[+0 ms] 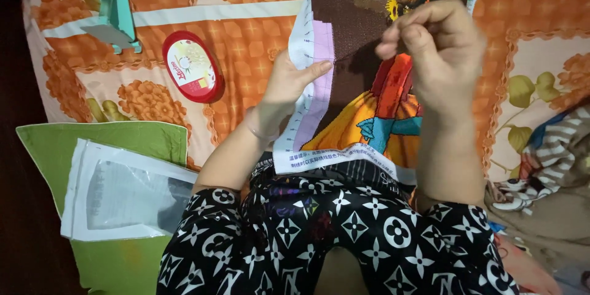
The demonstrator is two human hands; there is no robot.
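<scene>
A cross-stitch canvas (350, 86) with a colourful figure in orange, red and teal lies over my lap and the bed. At the canvas's left edge, my left hand (286, 89) grips the cloth, thumb on top. My right hand (439, 49) hovers over the picture with fingertips pinched together near the figure's upper part; whatever they hold is too small to see.
An oval red-rimmed tin (192, 66) and a teal plastic stand (117, 19) lie on the orange floral bedsheet (246, 31) to the left. A green bag (123, 209) with a white plastic sleeve (123, 193) sits lower left. Striped clothing (553, 153) lies at right.
</scene>
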